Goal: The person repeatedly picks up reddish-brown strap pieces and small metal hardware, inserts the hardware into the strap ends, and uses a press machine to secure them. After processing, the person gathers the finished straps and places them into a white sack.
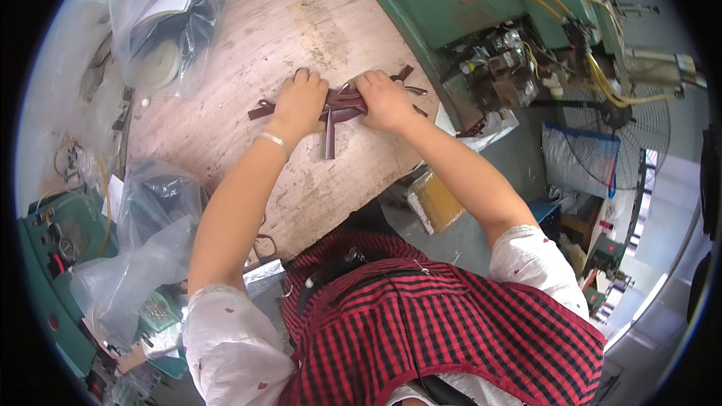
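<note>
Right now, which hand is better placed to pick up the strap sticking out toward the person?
Left, probably: the left hand lies right beside that dark strap; the right hand presses the bundle farther away.

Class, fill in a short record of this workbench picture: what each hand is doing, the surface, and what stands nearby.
Left hand: left hand pressing on dark brown strips
Right hand: right hand gripping the same bundle
Surface: worn wooden bench
Right of the hands: green machine with yellow wires
Left of the hands: clear plastic bags
</note>
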A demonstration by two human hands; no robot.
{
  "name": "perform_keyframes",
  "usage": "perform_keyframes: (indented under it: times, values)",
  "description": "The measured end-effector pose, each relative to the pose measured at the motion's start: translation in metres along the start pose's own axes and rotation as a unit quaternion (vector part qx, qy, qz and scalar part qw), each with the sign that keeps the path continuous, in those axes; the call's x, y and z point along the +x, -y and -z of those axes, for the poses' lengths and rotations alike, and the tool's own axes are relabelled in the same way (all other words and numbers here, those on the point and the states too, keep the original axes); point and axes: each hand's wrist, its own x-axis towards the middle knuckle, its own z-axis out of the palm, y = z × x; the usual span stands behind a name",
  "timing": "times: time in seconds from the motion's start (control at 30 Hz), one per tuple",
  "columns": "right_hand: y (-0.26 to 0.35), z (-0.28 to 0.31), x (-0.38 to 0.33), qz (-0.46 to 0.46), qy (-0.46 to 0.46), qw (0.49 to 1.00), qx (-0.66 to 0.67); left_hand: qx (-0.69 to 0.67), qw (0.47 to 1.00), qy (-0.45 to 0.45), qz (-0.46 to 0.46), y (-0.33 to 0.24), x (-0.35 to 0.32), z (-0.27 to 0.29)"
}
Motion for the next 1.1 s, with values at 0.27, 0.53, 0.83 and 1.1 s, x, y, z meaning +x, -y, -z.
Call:
perform_keyframes:
  times: [0.27,0.53,0.83,1.1]
  values:
    - [0.003,-0.004,-0.001,-0.005,0.005,0.999,-0.043,-0.123,0.967,-0.177,0.138,-0.007,-0.034,-0.036]
    - [-0.003,0.002,0.0,-0.132,0.058,0.989,0.022,-0.147,0.945,-0.152,0.249,0.06,-0.057,-0.043]
    - [-0.017,0.018,-0.014,-0.214,0.047,0.971,0.097,-0.458,0.831,-0.227,0.22,0.036,-0.019,-0.032]
    - [-0.022,0.069,-0.061,-0.293,-0.007,0.92,0.261,-0.517,0.811,-0.13,0.242,-0.005,-0.002,-0.014]
